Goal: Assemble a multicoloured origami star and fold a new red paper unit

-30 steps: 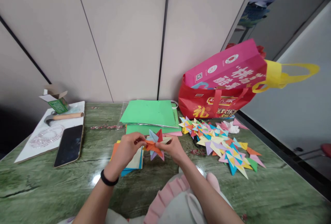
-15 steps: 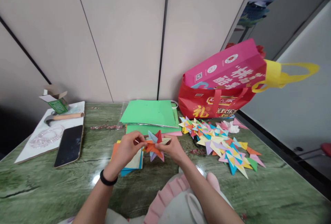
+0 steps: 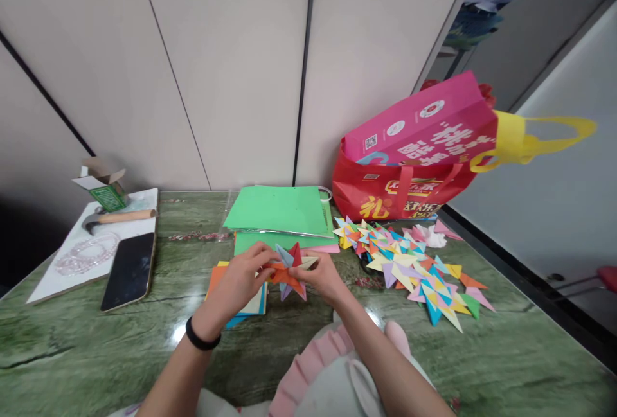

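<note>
A multicoloured folded-paper star (image 3: 292, 274) is held above the table between my two hands. My left hand (image 3: 245, 275), with a black band at the wrist, pinches an orange point on its left side. My right hand (image 3: 322, 275) grips the star from the right, near a cream point. Red, pale blue and lilac points stick out between the hands. Under my left hand lies a stack of coloured paper sheets (image 3: 258, 303), partly hidden by the hand. To the right, a pile of folded-paper stars (image 3: 409, 263) spreads over the table.
Green paper sheets (image 3: 279, 208) lie at the back, beside a red bag (image 3: 366, 189) with a pink bag (image 3: 424, 121) in it. At left are a phone (image 3: 129, 272), a hammer (image 3: 120, 216), beads (image 3: 87, 255) and a small green box (image 3: 108, 195). A wall closes off the back.
My left hand has shifted slightly right and its fingers have closed in on the star's orange point. The right hand and the star stay nearly still.
</note>
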Demonstrator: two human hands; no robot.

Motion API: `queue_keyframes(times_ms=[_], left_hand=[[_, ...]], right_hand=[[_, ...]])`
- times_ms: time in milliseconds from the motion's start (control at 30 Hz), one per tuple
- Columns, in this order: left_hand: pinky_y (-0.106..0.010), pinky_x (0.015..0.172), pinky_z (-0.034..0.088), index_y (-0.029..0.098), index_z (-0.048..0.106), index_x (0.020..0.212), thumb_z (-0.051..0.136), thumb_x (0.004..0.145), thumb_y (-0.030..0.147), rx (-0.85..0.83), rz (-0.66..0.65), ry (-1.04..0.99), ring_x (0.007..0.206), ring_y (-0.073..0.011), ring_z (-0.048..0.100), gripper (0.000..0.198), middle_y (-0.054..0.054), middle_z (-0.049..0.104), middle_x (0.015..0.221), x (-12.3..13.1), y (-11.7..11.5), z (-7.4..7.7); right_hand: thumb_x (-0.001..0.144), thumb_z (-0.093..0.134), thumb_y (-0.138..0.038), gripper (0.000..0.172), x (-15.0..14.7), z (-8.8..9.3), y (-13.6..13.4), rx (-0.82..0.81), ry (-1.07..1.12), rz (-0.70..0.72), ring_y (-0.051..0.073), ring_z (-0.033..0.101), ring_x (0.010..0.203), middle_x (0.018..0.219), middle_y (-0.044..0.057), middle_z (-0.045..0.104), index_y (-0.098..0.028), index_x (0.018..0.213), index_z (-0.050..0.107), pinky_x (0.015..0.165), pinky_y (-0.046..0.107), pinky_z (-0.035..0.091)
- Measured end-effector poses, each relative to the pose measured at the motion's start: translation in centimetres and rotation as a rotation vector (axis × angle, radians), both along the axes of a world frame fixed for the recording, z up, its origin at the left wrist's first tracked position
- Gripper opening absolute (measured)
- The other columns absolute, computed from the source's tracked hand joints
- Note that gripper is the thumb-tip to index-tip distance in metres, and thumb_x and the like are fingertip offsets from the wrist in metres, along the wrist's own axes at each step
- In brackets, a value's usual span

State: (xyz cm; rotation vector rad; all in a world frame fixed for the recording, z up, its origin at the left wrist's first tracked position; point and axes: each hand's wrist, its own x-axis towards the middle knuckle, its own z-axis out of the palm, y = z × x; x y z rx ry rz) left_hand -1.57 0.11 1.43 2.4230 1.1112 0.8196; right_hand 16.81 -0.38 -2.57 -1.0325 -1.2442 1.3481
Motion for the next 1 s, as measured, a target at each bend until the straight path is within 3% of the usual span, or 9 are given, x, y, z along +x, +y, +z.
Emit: queue_keyframes(times_ms=[167, 300, 633, 833, 1000], left_hand=[[-0.022, 0.06, 0.042, 0.026, 0.06, 0.101, 0.041, 0.084, 0.015, 0.01, -0.053, 0.161, 0.068, -0.0113, 0.053, 0.029, -0.002, 0.051, 0.09, 0.4, -0.7, 0.4], [-0.022, 0.06, 0.043, 0.026, 0.06, 0.096, 0.041, 0.084, 0.016, -0.025, -0.03, 0.183, 0.066, -0.0111, 0.052, 0.025, -0.002, 0.049, 0.092, 0.4, -0.9, 0.5], [-0.026, 0.065, 0.044, 0.021, 0.053, 0.09, 0.046, 0.079, 0.01, 0.007, 0.065, 0.032, 0.071, -0.0134, 0.053, 0.018, -0.002, 0.052, 0.09, 0.5, -0.3, -0.3], [-0.025, 0.063, 0.044, 0.019, 0.06, 0.071, 0.05, 0.079, 0.014, 0.084, 0.128, -0.092, 0.07, -0.0129, 0.055, 0.014, -0.002, 0.057, 0.078, 1.2, -0.3, -0.5], [-0.024, 0.062, 0.044, 0.019, 0.064, 0.073, 0.054, 0.077, 0.014, 0.072, 0.163, -0.15, 0.068, -0.0127, 0.057, 0.012, -0.002, 0.061, 0.077, 1.4, -0.1, -1.0]], right_hand=[[0.056, 0.07, -0.03, 0.022, 0.0, 0.2, -0.1, 0.006, -0.029, 0.018, 0.008, 0.039, 0.049, 0.054, -0.003, 0.051, -0.014, 0.062, 0.056, 0.049, 0.02, 0.031], [0.058, 0.069, -0.03, 0.021, 0.0, -0.2, 0.0, 0.034, -0.084, 0.028, 0.008, 0.039, 0.049, 0.054, -0.003, 0.051, -0.013, 0.061, 0.057, 0.047, 0.02, 0.03], [0.057, 0.069, -0.03, 0.022, 0.0, -0.2, -0.2, -0.004, -0.07, 0.062, 0.007, 0.036, 0.048, 0.053, -0.004, 0.048, -0.013, 0.063, 0.057, 0.047, 0.02, 0.027], [0.054, 0.072, -0.032, 0.029, 0.0, 0.1, -0.2, -0.03, 0.002, 0.027, 0.006, 0.032, 0.047, 0.05, -0.006, 0.043, -0.016, 0.055, 0.049, 0.046, 0.02, 0.025], [0.054, 0.072, -0.031, 0.026, -0.1, 0.1, -0.1, -0.009, -0.01, 0.004, 0.007, 0.033, 0.047, 0.05, -0.006, 0.044, -0.016, 0.057, 0.051, 0.045, 0.02, 0.026]])
